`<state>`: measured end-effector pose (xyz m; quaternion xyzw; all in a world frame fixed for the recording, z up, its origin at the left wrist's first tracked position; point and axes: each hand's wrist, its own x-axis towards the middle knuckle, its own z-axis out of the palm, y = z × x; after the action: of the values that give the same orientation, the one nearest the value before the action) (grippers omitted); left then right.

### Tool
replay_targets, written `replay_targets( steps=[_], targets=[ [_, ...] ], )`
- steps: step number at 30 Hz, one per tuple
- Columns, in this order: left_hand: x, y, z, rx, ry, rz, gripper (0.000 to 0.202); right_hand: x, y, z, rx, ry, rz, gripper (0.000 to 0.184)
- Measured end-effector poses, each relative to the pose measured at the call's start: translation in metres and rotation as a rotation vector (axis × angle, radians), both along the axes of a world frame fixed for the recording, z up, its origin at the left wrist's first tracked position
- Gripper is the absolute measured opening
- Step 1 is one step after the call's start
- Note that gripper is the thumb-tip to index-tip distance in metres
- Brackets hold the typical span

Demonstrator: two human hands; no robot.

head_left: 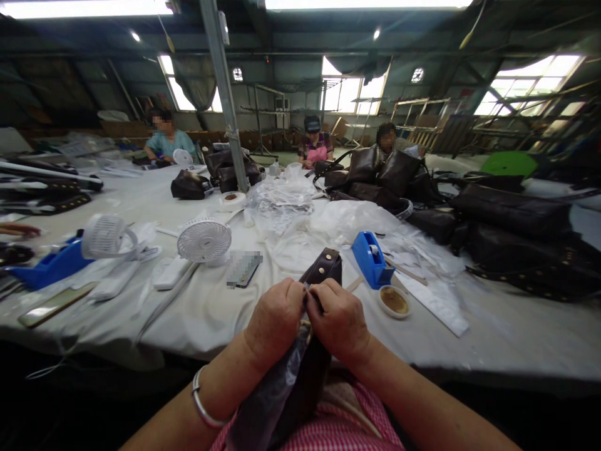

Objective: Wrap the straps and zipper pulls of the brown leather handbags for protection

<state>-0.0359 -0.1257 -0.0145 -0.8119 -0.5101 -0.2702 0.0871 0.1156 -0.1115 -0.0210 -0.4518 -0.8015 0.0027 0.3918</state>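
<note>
A dark brown leather bag (307,382) lies across my lap, partly covered by clear plastic film (277,388). Its strap (325,266), set with gold-coloured studs, rises past my fingers onto the table edge. My left hand (277,313) is closed, its fingertips pinching what looks like the film beside the strap. Right against it, my right hand (340,319) is also closed in a pinch at the same spot. The fingers hide most of what lies between them.
On the white-covered table (328,347) stand a blue tape dispenser (370,260), a round dish (394,302), white fans (204,241) and phones (244,269). Loose plastic (282,194) and piled brown bags (511,219) lie farther back. Several people (171,144) sit across the table.
</note>
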Motion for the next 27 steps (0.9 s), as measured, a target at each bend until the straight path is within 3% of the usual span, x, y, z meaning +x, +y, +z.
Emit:
replay_targets(
  steps=[7,11,15,21,27],
  targets=[
    [-0.003,-0.006,0.003,-0.009,-0.077,-0.064,0.021,0.004,0.000,-0.010,0.007,0.002,0.089,0.022],
    [-0.005,-0.007,0.001,-0.033,-0.126,-0.102,0.021,0.006,-0.001,-0.009,-0.028,0.121,0.138,0.021],
    [-0.007,-0.009,-0.002,-0.054,-0.141,-0.132,0.022,0.007,-0.001,-0.005,-0.179,0.286,0.123,0.016],
    [-0.012,-0.009,0.000,-0.168,-0.282,-0.060,0.018,0.013,0.001,-0.001,-0.585,0.550,0.060,0.018],
    [-0.012,-0.007,0.007,-0.375,-0.511,-0.005,0.018,0.022,0.001,-0.006,-0.671,0.514,0.012,0.024]
  ],
)
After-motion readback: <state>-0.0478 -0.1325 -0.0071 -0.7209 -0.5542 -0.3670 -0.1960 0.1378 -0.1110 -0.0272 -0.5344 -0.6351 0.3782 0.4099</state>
